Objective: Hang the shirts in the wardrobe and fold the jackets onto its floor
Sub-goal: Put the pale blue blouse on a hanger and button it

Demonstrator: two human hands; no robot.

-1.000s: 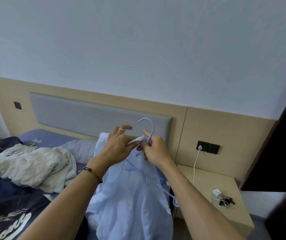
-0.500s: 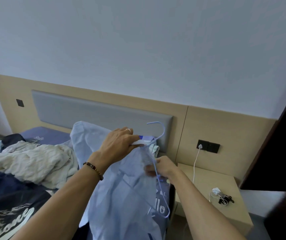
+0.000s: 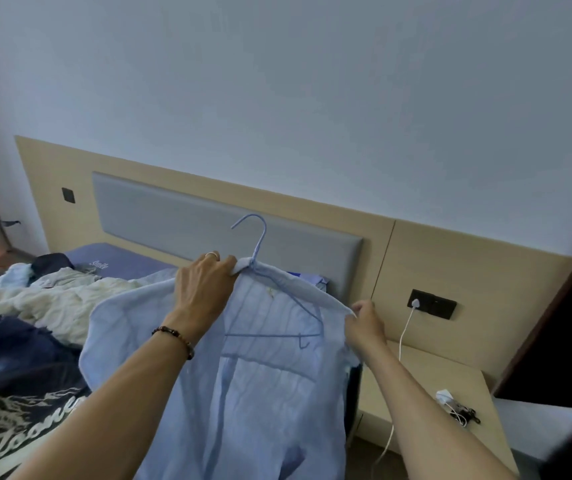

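The left hand [image 3: 205, 289] grips the collar of the light blue shirt [image 3: 260, 382] at the neck of the blue wire hanger [image 3: 260, 271], fingers curled over the fabric just beside the base of the hook. A ring sits on one finger and a beaded bracelet [image 3: 173, 339] circles the wrist. The right hand [image 3: 364, 323] pinches the shirt's right shoulder edge, at the outer end of the hanger arm, pulling the cloth taut over it. The hanger's hook stands upright above the collar; its lower bar and a small side hook show inside the open front of the shirt. The shirt is held up in the air above the bed edge, its body hanging down between the two forearms. Behind it stands the padded grey headboard panel [image 3: 180, 220] set in a pale wood surround. On the bed to the left lie a cream garment [image 3: 52, 303], a dark blue garment [image 3: 11, 355] and a black printed garment [image 3: 7, 434]. To the right, a wood nightstand [image 3: 426, 386] carries a white charger and a dark clip; a white cable [image 3: 404, 327] runs up to the black wall socket [image 3: 433, 304].
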